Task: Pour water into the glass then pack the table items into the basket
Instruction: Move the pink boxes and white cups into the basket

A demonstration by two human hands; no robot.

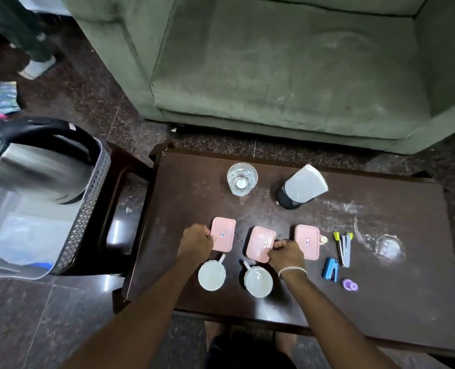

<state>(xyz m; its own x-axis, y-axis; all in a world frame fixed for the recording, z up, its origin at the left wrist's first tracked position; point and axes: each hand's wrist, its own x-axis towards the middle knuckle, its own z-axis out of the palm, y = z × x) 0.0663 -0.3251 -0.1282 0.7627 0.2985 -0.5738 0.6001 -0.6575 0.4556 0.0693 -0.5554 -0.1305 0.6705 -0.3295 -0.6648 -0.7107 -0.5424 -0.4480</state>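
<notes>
Open tabletop is left at the right and near edges, past the blue stapler and pens. The middle is crowded by three pink boxes and two white cups; the far strip is blocked by a water glass and a tissue holder. The basket mouth at left is largely filled by a kettle.

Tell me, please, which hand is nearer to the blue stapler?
Right. The right hand grips the middle pink box, just left of the blue stapler; the left hand holds the leftmost pink box, farther away.
</notes>
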